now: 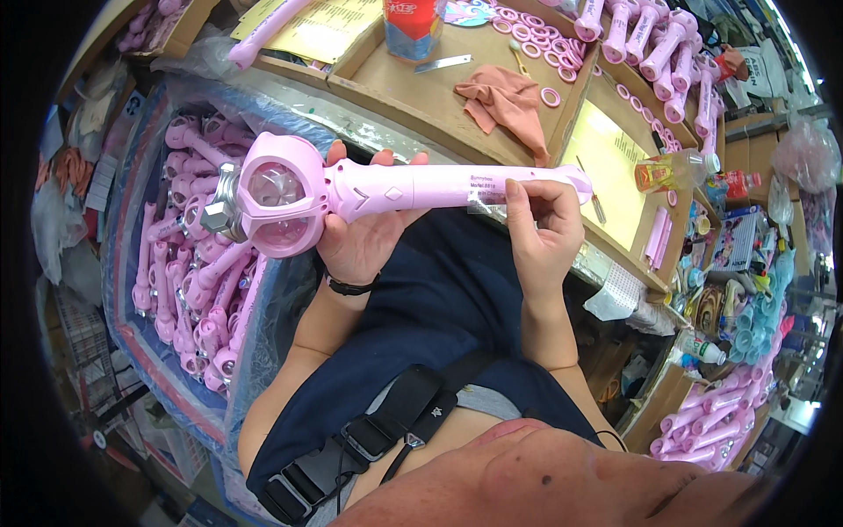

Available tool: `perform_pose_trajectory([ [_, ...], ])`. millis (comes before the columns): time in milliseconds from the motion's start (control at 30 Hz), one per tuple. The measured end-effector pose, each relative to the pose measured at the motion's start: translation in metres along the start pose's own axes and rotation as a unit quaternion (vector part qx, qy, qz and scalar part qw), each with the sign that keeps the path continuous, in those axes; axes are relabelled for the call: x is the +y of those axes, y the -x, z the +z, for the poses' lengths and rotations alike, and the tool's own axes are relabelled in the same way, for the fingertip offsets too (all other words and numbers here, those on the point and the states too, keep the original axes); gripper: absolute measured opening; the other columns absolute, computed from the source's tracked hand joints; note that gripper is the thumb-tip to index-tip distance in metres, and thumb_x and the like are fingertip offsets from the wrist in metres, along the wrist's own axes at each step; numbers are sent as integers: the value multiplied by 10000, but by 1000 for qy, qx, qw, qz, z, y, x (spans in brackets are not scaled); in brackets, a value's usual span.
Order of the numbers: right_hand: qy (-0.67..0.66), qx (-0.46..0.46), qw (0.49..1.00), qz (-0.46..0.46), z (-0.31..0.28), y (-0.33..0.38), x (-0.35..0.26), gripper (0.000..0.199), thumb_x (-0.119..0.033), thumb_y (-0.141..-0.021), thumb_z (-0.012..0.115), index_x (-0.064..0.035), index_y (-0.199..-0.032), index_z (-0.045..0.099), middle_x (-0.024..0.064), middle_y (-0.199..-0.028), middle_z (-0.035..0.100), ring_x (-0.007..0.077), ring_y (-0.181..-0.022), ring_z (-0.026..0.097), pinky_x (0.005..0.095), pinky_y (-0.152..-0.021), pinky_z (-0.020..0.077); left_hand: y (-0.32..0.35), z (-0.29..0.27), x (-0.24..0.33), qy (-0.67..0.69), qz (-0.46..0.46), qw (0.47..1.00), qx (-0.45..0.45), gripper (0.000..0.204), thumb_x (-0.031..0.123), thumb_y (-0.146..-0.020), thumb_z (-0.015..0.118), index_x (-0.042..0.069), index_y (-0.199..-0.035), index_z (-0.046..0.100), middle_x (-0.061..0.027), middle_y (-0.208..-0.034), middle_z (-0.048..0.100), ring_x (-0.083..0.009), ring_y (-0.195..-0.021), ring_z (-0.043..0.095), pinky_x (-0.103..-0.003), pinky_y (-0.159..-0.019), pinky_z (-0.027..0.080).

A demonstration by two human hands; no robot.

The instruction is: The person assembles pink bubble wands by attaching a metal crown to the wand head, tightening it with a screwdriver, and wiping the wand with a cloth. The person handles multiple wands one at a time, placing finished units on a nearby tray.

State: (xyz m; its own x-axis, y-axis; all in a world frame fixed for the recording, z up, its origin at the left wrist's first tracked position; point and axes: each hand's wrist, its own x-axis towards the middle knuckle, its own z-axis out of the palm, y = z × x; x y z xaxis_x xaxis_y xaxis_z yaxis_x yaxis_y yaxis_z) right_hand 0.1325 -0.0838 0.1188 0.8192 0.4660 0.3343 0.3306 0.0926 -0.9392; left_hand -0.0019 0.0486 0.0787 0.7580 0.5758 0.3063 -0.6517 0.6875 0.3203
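A pink toy wand [378, 191] lies crosswise in front of me, its round head with clear windows to the left and a silver faceted tip beyond it. My left hand [364, 244] is closed around it from below, just where the handle meets the head. Toward the handle's other end, a clear label [486, 195] with small dark print sits on the surface, its lower edge reaching past the handle. The thumb and forefinger of my right hand [546, 235] pinch at the label's right end. Whether the label is fully stuck down cannot be made out.
Left of me, a plastic-lined bin [123, 290] holds many similar wands. A cardboard tray [395, 97] on the bench carries pink rings [551, 97], an orange cloth [505, 101] and a metal ruler [443, 62]. Yellow sheets [606, 167], a bottle [672, 171] and pink parts [716, 413] are rightward.
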Motion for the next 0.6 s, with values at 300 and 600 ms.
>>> perform_pose_trajectory([
  [300, 6, 9, 1000, 14, 2, 1, 1, 134, -44, -808, 698, -9, -852, 576, 31, -716, 603, 62, -587, 533, 201, -556, 444, 0, 1, -1, -21, 7, 1000, -6, 726, 389, -790, 704, 324, -1392, 303, -76, -1400, 427, -436, -1346, 237, -667, -1044, 194],
  [600, 112, -4, 994, 7, 7, 3, 1, 427, -249, -729, 795, -17, -962, 523, 47, -702, 540, 120, -563, 521, 252, -500, 443, 3, 3, -3, -103, 39, 993, -44, 743, 378, -765, 735, 305, -1383, 329, -95, -1385, 425, -447, -1338, 245, -691, -1039, 175],
])
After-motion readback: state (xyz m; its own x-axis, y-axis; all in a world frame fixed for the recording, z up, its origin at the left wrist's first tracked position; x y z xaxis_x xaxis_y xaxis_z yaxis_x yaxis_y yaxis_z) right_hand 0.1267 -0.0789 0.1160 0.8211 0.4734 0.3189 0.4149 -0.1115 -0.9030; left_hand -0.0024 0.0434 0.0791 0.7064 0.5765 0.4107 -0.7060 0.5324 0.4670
